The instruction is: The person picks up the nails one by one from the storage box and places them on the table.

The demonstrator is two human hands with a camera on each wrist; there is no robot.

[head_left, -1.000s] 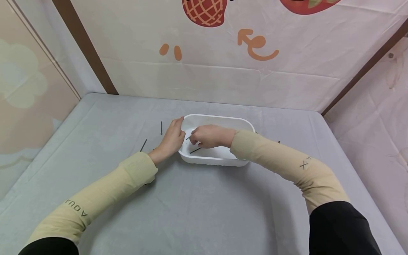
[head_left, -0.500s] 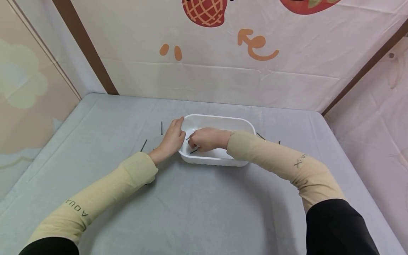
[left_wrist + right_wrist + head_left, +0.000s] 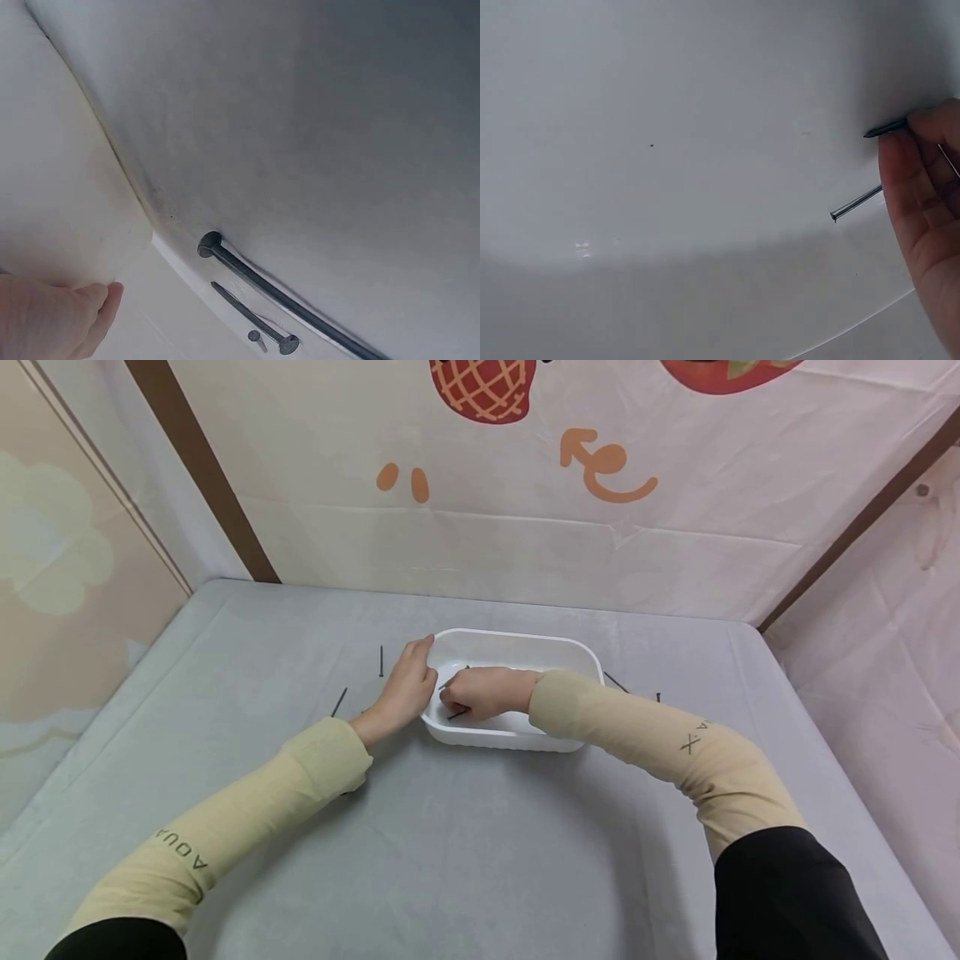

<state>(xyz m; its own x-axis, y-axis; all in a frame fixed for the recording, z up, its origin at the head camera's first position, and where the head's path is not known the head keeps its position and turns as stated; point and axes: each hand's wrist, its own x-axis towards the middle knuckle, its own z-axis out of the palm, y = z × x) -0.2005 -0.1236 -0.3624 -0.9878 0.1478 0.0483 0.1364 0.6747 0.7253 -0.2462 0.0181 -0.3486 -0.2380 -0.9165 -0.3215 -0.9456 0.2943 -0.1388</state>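
Note:
My right hand [image 3: 487,691] is inside a white tub [image 3: 517,742], toward its left end. Thumb and fingers pinch a dark nail [image 3: 886,128], whose pointed end sticks out in the right wrist view. A second nail [image 3: 857,203] lies in the tub beside that hand, its head showing and its other end hidden behind the fingers. At the tub's left end, my left hand [image 3: 401,689] holds the rim. In the left wrist view its fingers [image 3: 90,315] touch the tub's outer side; the thumb's full hold is hard to see.
On the grey table [image 3: 450,843], left of the tub, lie an upright-pointing nail [image 3: 381,662] and a slanted nail [image 3: 340,702]. Right of it are another nail [image 3: 616,682] and a nail head [image 3: 658,697], partly behind the right sleeve. A printed cloth wall [image 3: 487,560] stands behind.
The right hand has shifted slightly left and toward the near side in the tub. Its sleeve now uncovers more of the nail on the right. The left hand stays in place.

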